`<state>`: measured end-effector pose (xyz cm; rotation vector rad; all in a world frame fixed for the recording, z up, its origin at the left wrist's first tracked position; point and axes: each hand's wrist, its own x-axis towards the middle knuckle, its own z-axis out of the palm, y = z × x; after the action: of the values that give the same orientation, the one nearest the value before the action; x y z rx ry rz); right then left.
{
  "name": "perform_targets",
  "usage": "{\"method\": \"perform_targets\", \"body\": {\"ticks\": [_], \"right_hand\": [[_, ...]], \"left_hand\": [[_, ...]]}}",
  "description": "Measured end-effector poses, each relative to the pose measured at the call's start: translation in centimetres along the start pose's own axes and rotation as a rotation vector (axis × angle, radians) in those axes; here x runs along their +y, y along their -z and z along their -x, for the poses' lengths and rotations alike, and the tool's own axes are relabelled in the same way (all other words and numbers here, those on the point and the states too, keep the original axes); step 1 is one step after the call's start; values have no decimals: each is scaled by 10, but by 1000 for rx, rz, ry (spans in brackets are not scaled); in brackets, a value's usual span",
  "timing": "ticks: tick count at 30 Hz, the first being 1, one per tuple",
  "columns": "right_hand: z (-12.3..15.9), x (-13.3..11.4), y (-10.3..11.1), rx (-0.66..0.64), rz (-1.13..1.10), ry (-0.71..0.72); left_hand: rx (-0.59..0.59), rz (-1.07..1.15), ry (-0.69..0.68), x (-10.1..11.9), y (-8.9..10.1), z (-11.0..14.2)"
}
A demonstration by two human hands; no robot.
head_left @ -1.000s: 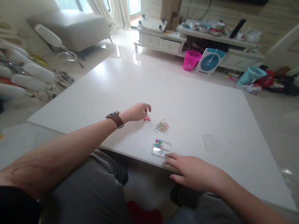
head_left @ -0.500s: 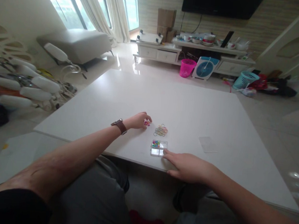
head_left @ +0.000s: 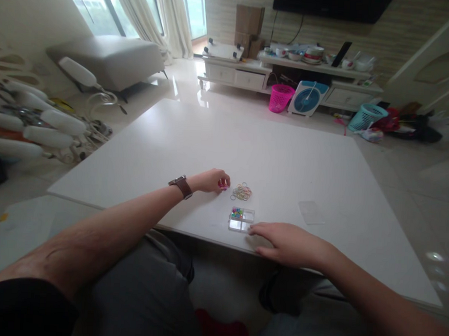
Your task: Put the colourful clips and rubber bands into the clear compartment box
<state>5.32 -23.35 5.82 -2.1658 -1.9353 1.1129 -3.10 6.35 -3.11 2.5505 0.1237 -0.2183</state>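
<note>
My left hand (head_left: 210, 181), with a brown-strapped watch (head_left: 181, 185) at its wrist, rests on the white table (head_left: 278, 156). Its fingers curl round several small pink and red pieces (head_left: 223, 186), too small to name. Just right of them lies a loose pile of pale, thin rings (head_left: 242, 191). Nearer to me sits a clear divided box (head_left: 235, 224); its far left compartment holds small multicoloured pieces (head_left: 237, 213). My right hand (head_left: 286, 243) is open, fingers apart, its fingertips at the box's right edge. A clear flat lid-like sheet (head_left: 311, 213) lies farther right.
The table's front edge runs just above my knees. Beyond the table stand a pink basket (head_left: 281, 98), a blue and white fan (head_left: 308, 98) and a teal basket (head_left: 367, 117). A lamp with several white shades (head_left: 49, 136) is at the left.
My left fingers have curled in more round the pink pieces. My right hand has drawn slightly to the right, its fingertips now at the box's edge. The view has shifted a little.
</note>
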Motion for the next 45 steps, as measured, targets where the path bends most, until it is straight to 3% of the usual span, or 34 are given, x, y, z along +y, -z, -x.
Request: {"method": "perform_targets", "body": {"ticks": [5,14,22,25,32,39,45], "right_hand": [[4,-3,9,14,-1,-7],[8,-1,9,-26,-43,-5],[9,3,9,-39,-55,-10],[9,5,9,-38,-69,-6],[7,2,7,-87,-60,8],[5,4,4,-100,-51,16],[7,3,5,-110,-58,16]], "left_hand": [[-121,123,-34,-1,2,2],[-205,106,43,-1,13,6],[-42,5,123,-13,31,14],[-41,-15,28,4,28,13],[-185,23,-346,66,-2,6],[-229,-79,-445,79,-1,2],[-281,-117,-378,79,-14,3]]}}
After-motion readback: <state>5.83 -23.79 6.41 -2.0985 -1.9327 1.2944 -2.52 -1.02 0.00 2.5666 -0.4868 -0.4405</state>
